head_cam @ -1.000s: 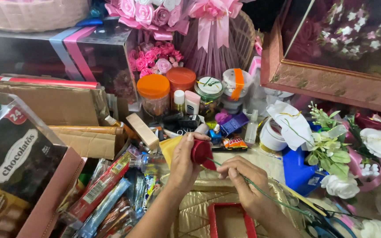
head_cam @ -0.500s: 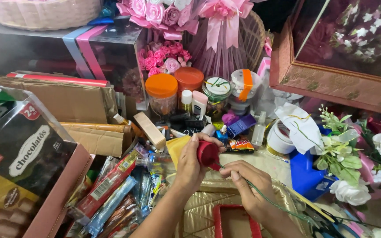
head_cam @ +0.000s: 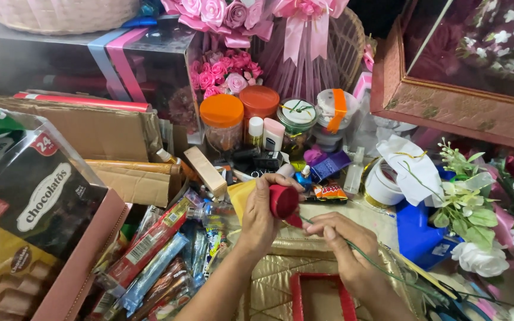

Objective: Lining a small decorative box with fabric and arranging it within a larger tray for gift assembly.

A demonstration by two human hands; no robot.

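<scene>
My left hand wraps its fingers around a small red fabric rosebud, held upright just above a gold quilted cloth. My right hand pinches the base of the bud and its thin green wire stem, which trails off to the lower right. A yellow paper piece lies behind my left hand. A red-rimmed box sits below both hands.
Orange-lidded jars and small bottles stand behind. Snack packets and chocolate boxes lie left, cardboard beyond. White artificial flowers, tape rolls, a blue box and a pink tray sit right.
The view has shifted slightly; both hands with the red bud sit a little lower and nearer the centre. My left fingers have closed further around the bud.
</scene>
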